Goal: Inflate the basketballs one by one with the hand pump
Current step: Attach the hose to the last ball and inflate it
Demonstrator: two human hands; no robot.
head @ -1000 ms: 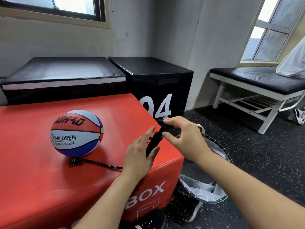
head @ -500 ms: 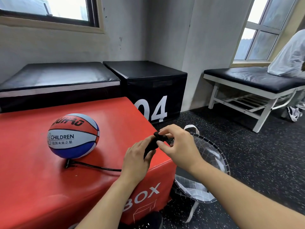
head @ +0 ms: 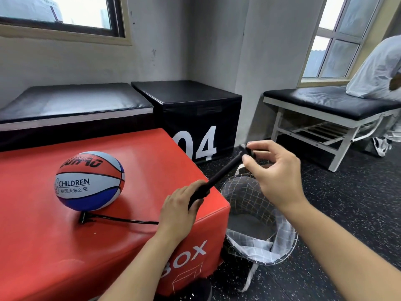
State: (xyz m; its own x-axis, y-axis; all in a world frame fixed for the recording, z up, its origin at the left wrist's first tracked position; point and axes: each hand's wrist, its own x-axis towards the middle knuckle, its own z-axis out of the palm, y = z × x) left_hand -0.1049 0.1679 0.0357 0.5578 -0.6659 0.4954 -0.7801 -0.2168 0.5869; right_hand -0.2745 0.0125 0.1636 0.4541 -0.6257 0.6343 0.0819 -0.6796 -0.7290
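Padded red vinyl box (head: 134, 153) carries the red, white and blue basketball (head: 89, 181). Thin black hand pump (head: 219, 177): left hand (head: 180, 211) grips its barrel, right hand (head: 275, 170) pinches the extended handle. Push straight, barrel steady, black hose (head: 121, 220) unkinked.

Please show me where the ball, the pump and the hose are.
ball (head: 89, 181): head view, on its white middle band.
pump (head: 219, 178): head view, on its extended rod.
hose (head: 125, 220): head view, mid-length on the red box.
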